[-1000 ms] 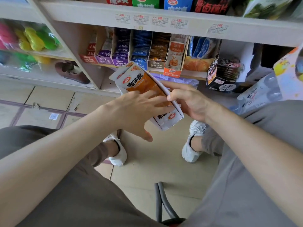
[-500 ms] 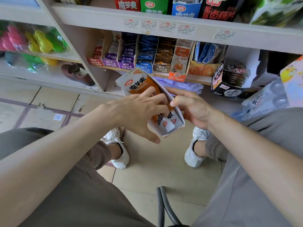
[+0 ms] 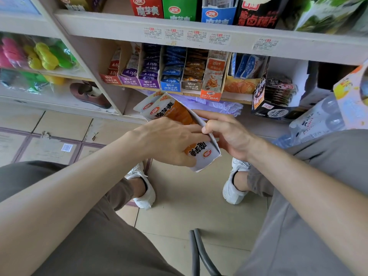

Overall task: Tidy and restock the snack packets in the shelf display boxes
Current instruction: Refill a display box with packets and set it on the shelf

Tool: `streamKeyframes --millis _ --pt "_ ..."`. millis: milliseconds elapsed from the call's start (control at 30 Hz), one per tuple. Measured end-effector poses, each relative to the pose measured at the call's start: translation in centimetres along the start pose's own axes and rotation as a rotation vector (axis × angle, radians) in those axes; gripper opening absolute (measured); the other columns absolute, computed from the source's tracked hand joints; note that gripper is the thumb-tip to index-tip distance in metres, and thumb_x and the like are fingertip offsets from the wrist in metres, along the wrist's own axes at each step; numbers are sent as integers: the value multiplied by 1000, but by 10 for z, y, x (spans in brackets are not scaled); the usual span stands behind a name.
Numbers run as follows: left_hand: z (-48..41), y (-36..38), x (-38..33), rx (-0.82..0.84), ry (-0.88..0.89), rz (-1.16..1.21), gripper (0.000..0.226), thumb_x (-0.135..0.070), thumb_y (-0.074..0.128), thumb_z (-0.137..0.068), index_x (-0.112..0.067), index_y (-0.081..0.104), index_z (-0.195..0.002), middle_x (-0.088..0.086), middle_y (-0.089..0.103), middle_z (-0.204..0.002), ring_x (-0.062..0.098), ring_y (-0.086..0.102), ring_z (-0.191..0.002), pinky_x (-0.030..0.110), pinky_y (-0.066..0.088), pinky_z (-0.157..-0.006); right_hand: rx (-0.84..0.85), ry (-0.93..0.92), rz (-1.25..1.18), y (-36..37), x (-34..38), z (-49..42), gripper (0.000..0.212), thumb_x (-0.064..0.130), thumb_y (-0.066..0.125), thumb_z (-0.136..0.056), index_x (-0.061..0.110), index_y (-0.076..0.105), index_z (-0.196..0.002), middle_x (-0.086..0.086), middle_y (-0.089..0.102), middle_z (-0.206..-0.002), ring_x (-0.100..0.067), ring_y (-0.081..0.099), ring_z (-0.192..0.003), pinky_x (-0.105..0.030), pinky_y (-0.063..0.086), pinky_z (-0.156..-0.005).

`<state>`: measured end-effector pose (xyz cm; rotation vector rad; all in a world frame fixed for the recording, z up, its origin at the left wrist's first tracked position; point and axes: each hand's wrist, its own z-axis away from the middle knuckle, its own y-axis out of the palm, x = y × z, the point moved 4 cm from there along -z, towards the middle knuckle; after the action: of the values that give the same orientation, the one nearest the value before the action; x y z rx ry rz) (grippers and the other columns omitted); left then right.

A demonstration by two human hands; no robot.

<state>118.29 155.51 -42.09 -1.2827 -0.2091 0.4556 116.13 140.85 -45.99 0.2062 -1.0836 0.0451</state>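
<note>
I hold a white and orange snack display box [image 3: 207, 156] in mid-air in front of the lower shelf. Orange and white snack packets [image 3: 165, 111] stick out of its far end. My right hand [image 3: 229, 132] grips the box's right wall, thumb over the rim. My left hand [image 3: 171, 140] lies over the box's open side with its fingers reaching in among the packets and its thumb under the near end. A row of display boxes [image 3: 171, 84] with red, purple, blue, brown and orange packets stands on the lower shelf behind.
The upper shelf [image 3: 199, 36] carries price labels and more boxes. A black snack box [image 3: 264, 104] leans at the right, beside plastic-wrapped bottles [image 3: 318, 122]. Coloured toys [image 3: 43, 56] and a brown shoe [image 3: 89, 94] lie in the left bay. My knees and white shoes frame the tiled floor.
The box has tipped slightly, and my left fingers have pushed deeper among its packets. My right hand keeps its grip on the box wall.
</note>
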Motion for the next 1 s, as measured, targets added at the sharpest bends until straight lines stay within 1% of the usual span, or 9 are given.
streamKeyframes --millis 100,167,300,433,600,700,800,900,1000 --pt "1 0 2 -69 -6 -15 70 -63 27 -79 -38 43 -143 -12 51 -130 20 57 -96 32 35 -64 46 -8 -14 2 -3 -2 67 23 67 -63 30 66 -130 -20 67 -123 -46 62 -115 -58 49 -97" --pt "4 2 8 -102 1 5 70 -60 20 -82 -38 49 -142 -8 49 -128 19 60 -96 34 41 -62 36 -12 -28 -1 -1 -2 67 24 67 -64 31 65 -131 -21 66 -124 -39 63 -108 -45 55 -84" --pt "6 0 18 -133 42 150 35 -42 46 -92 -29 64 -119 -9 53 -126 21 62 -83 41 54 -66 42 -17 -15 -3 4 0 71 30 68 -63 33 63 -133 -21 63 -129 -26 61 -99 -25 50 -65" --pt "10 -8 25 -231 69 161 16 -36 69 -91 -33 70 -106 -15 68 -107 13 64 -87 28 47 -64 19 -20 2 -3 3 -1 63 26 66 -70 33 63 -132 -14 69 -122 -24 65 -99 -30 49 -72" --pt "18 -21 30 -354 109 91 15 -42 65 -86 -34 76 -92 -16 73 -91 11 48 -82 30 41 -68 -12 -21 -39 -5 4 -1 67 31 71 -63 35 64 -130 -16 69 -119 -29 63 -100 -46 50 -86" --pt "11 -21 18 -286 132 -25 28 -45 52 -85 -36 73 -101 -17 72 -100 14 52 -98 27 34 -78 -18 -24 -42 -2 5 3 61 25 66 -69 34 64 -130 -6 71 -98 -22 63 -89 -35 49 -73" --pt "4 -17 5 -232 147 -135 36 -43 52 -84 -35 64 -116 -18 68 -117 16 52 -114 31 40 -88 -22 -33 -58 1 6 6 55 23 63 -70 32 68 -124 -9 66 -98 -25 60 -91 -36 47 -75" --pt "-2 -11 4 -74 104 -95 50 -41 58 -88 -39 50 -138 -22 55 -135 15 40 -124 33 40 -95 -21 -40 -35 4 7 6 59 24 64 -66 35 68 -124 -19 70 -108 -28 61 -94 -40 45 -80" --pt "-7 -9 8 11 89 -29 57 -44 59 -88 -42 43 -143 -24 48 -139 15 36 -126 37 41 -101 -41 -41 -15 5 6 6 59 22 63 -66 36 69 -123 -10 74 -106 -23 67 -93 -35 49 -78"
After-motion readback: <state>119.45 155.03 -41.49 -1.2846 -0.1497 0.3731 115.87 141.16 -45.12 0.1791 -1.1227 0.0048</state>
